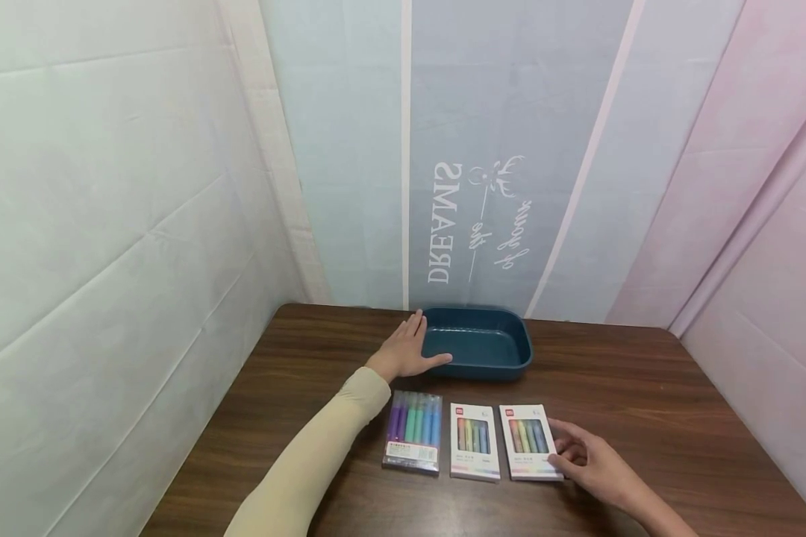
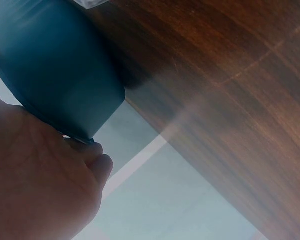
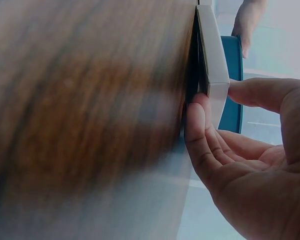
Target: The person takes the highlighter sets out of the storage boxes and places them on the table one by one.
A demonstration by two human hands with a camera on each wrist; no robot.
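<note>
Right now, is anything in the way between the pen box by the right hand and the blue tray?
Nothing visible: bare table lies between the pen box and the blue tray. The right hand fingers pinch the box edge.

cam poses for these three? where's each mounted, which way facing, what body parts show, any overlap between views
Head: worn on the head, facing forward and down at the table; shows left hand on the blue tray, right hand at the rightmost white pen box.
Left wrist: low beside the tray; shows the palm.
Right wrist: at table level, looking along the box edge; shows fingers pinching it.
Shared: the tray appears in all three views.
</note>
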